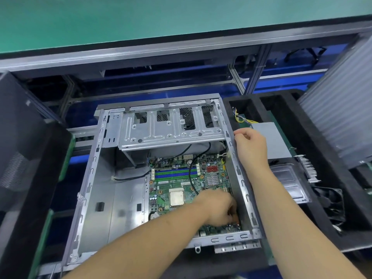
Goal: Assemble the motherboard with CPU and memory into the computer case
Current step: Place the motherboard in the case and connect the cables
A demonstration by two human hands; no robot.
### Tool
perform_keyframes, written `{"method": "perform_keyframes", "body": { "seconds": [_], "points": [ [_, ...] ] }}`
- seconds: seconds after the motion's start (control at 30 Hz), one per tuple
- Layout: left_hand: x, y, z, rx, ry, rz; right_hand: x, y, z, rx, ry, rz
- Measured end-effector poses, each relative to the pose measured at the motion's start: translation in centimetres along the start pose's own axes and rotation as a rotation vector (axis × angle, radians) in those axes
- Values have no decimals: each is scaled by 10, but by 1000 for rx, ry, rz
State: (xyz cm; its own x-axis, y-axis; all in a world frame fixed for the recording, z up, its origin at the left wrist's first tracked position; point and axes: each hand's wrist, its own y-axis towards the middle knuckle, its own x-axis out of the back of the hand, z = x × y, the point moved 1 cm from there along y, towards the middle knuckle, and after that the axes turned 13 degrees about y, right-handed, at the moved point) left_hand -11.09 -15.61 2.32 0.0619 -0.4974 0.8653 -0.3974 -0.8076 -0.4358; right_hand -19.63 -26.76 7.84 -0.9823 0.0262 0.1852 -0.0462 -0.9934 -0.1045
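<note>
An open grey metal computer case (94, 178) lies flat in front of me. A green motherboard (173, 184) sits in its right half, with a silver CPU (176, 197) near the middle and blue and green memory slots (175, 172) above it. My left hand (219, 208) reaches down onto the board's lower right part, fingers curled at something small and reddish that I cannot make out. My right hand (250, 146) rests on the case's right wall near the top, fingers curled over its rim. A black cable (191, 174) runs across the board.
A black foam tray (281, 101) on the right holds a grey power supply (277, 141) with coloured wires, a metal plate (289, 184) and a black fan (330, 202). A stack of clear trays (340, 109) stands at far right. A black case panel (26, 158) stands at left.
</note>
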Motion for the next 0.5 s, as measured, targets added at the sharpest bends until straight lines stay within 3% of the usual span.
{"method": "perform_keyframes", "body": {
  "seconds": [0.2, 0.5],
  "points": [
    [1, 3, -7, -29, 132, -39, -10, -5, 5, 64, -181, 2],
    [-1, 9, -13, -12, 150, -24, -12, -10, 14, 116, -274, 34]
  ]
}}
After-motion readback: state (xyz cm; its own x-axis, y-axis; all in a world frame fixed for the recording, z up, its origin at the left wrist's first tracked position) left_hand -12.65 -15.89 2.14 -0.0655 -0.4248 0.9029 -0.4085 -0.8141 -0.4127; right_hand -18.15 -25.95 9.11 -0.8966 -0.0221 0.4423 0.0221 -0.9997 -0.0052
